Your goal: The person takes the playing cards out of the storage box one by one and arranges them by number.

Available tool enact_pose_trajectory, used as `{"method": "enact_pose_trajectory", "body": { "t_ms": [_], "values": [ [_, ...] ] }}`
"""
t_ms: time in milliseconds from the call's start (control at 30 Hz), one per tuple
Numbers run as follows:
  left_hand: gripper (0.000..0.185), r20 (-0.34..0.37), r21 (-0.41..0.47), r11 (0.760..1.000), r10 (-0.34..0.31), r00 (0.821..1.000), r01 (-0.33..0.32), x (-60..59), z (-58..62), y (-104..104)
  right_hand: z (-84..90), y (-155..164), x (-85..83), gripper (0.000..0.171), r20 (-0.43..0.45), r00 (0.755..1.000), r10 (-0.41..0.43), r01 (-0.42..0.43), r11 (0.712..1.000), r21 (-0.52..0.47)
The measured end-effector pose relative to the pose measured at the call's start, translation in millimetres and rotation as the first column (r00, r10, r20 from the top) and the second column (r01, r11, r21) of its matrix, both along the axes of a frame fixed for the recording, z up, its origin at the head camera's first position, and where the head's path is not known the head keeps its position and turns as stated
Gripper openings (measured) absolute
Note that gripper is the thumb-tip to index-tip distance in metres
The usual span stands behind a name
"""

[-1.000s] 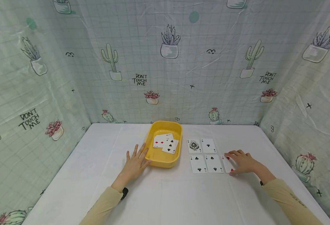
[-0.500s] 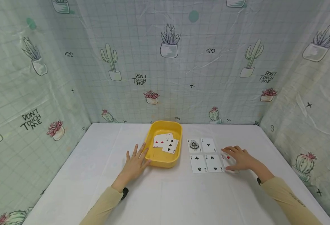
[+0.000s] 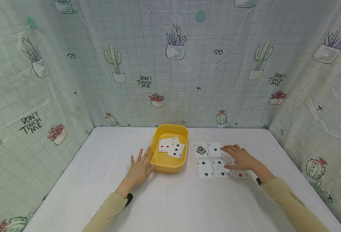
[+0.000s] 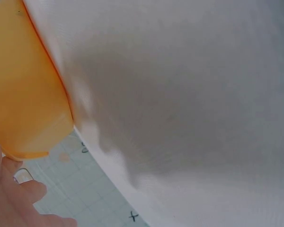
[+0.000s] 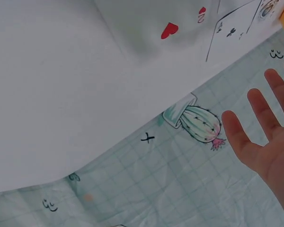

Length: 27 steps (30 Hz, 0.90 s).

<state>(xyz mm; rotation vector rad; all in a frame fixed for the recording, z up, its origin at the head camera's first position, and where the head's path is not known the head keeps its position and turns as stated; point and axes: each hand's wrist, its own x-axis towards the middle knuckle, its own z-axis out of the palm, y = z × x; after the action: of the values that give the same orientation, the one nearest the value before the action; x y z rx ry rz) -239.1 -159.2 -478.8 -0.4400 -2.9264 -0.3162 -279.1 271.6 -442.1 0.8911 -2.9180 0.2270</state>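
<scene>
My left hand [image 3: 139, 169] has its fingers spread against the left side of the yellow tray [image 3: 166, 167]; in the left wrist view its fingers lie by the tray's edge. Over the right end of the laid-out cards hovers my right hand [image 3: 242, 159], fingers extended and holding nothing. Beneath it, partly covered, lies the two of hearts [image 3: 240, 174]. Left of that card are the two of spades [image 3: 220, 169] and the two of clubs [image 3: 204, 168]. Behind them lie the ace of spades [image 3: 200, 149] and the ace of clubs [image 3: 213, 149], near my right fingertips.
Inside the tray are several face-up playing cards, including a spades card [image 3: 176, 149] on top of a diamonds card [image 3: 164, 148]. The white table [image 3: 187, 203] ends at a cactus-print cloth [image 3: 176, 93] behind and at both sides.
My right hand has let go of the two of hearts, which stays beside the two of spades, and has moved left and back toward the ace of clubs. The left hand is still.
</scene>
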Motion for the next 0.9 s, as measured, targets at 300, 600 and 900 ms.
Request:
{"method": "enact_pose_trajectory", "body": {
  "t_ms": [300, 600, 900],
  "values": [
    [0.063, 0.019, -0.001, 1.0, 0.001, 1.0, -0.001, -0.6, -2.2, 0, 8.1, -22, -7.8, 0.066, -0.025, 0.999, 0.046, -0.047, 0.999, -0.021],
    [0.062, 0.011, 0.0, 1.0, -0.001, 1.0, 0.001, 0.1, -2.6, -1, 15.7, -44, -16.6, 0.065, -0.079, 0.993, 0.093, -0.094, 0.995, -0.02],
    [0.061, -0.012, -0.005, 1.0, -0.004, 1.0, 0.004, -1.2, -0.3, -1, 25.4, -71, -26.2, 0.063, -0.09, 0.99, 0.104, -0.108, 0.994, -0.035]
  ]
}}
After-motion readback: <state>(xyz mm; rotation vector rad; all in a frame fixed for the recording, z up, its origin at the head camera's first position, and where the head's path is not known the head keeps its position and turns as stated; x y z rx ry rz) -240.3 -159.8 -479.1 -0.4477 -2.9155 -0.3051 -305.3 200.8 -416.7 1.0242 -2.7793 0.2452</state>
